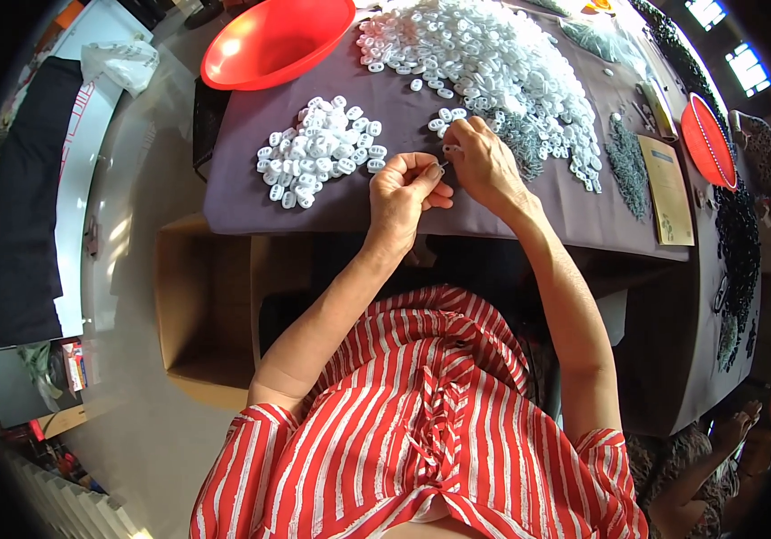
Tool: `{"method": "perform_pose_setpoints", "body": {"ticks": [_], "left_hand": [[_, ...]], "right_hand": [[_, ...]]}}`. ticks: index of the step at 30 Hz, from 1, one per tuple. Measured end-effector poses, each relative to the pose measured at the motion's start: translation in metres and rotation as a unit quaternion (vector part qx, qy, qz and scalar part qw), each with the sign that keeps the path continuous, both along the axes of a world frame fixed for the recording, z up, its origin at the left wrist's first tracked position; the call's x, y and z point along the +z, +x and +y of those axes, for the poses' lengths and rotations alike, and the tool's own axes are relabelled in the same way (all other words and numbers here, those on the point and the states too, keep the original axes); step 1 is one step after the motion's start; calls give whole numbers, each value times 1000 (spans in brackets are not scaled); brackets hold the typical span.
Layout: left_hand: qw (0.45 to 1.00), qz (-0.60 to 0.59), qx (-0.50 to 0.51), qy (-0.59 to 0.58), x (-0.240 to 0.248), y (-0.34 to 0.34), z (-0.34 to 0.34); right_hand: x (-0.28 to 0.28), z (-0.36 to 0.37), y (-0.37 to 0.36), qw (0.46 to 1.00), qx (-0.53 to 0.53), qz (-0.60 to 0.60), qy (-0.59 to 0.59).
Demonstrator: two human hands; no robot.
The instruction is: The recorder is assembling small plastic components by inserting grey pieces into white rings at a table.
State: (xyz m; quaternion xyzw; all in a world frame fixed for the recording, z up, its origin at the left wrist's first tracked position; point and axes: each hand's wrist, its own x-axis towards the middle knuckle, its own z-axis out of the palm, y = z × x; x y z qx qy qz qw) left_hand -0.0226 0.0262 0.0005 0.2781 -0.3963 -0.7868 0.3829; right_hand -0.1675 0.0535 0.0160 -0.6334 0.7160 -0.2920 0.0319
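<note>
My left hand [403,190] is closed in a pinch at the table's front edge, with a tiny pale bit showing at its thumb tip. Right beside it, my right hand [488,167] is bent over with its fingers pressed together, and a whitish speck shows near its fingertips. What either hand holds is too small to name. Left of my hands lies a small heap of white oval plastic pieces [323,148] with two openings each. A much larger pile of the same white pieces [493,67] spreads beyond my hands. Small grey metal springs [522,148] lie beside my right hand.
A red bowl [278,45] stands at the back left of the cloth-covered table [242,193]. More grey springs [628,166], a yellowish booklet [666,190], a red basin [707,141] and black pieces [738,260] lie right. An open cardboard box [206,305] sits below left. Another person's arm [718,463] shows lower right.
</note>
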Motion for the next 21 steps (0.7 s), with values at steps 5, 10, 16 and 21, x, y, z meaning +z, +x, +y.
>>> {"method": "perform_pose_setpoints", "body": {"ticks": [5,10,16,21], "left_hand": [[1000,-17,4,10,2,-1,2],[1000,-9,22,3,3,-4,3],[1000,-23,19,-2,-1,-7,3],[1000,-24,19,-2,0,-6,3]], "right_hand": [[-2,11,8,952,-34,-299,-47],[-6,33,13,804,-37,-588,-78],[-9,36,22,792,-26,-600,-111],[-8,38,23,789,-23,-601,-126]]}}
